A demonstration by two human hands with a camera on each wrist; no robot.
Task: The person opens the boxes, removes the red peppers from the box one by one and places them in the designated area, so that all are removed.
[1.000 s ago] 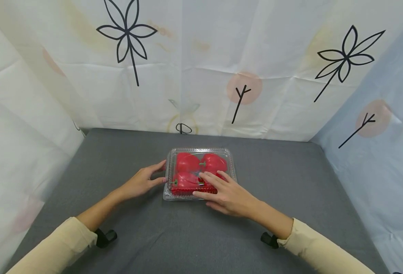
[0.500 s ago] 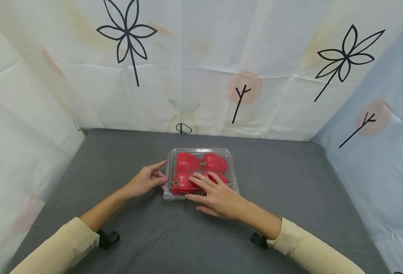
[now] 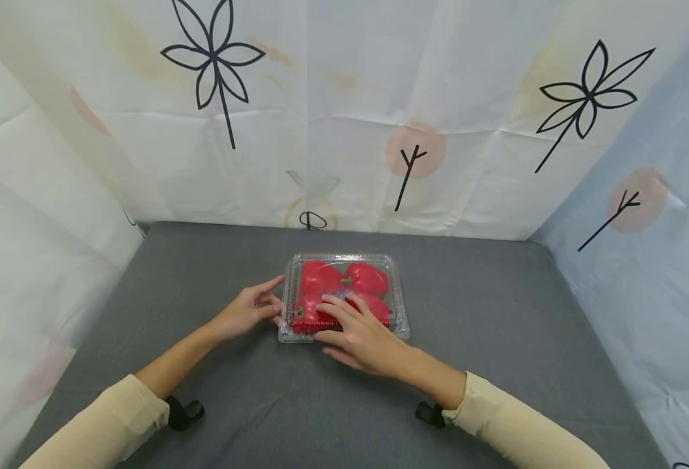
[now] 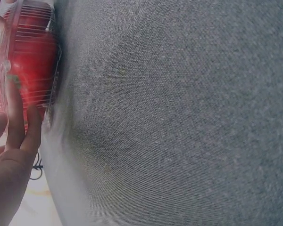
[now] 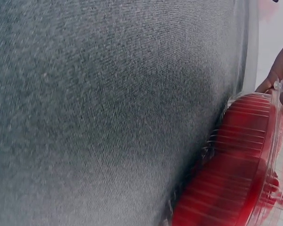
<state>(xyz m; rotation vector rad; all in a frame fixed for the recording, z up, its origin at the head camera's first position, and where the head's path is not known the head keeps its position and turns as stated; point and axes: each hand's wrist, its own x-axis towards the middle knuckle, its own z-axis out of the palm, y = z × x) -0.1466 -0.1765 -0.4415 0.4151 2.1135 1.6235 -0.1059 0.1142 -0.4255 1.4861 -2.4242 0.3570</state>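
Observation:
A clear plastic clamshell box (image 3: 400,306) lies on the grey cloth, its lid down. Through the plastic show several red bell peppers (image 3: 321,279) with green stems. My left hand (image 3: 243,314) is at the box's left side, fingers extended; in the left wrist view its fingers (image 4: 15,113) lie along the ribbed wall. Over the lid's front half rests my right hand (image 3: 365,340), fingers spread, hiding part of the front peppers. In the right wrist view the ribbed wall (image 5: 243,136) shows, with my left hand (image 5: 280,66) at the far end.
The grey cloth-covered table (image 3: 485,312) spreads around the box. White curtains (image 3: 344,98) printed with black flowers close off the back and both sides. A black wrist strap (image 3: 185,413) sits at each sleeve cuff.
My right hand has slid left along the front of the box. The left hand's fingers have shifted slightly at the side. The box stays in place.

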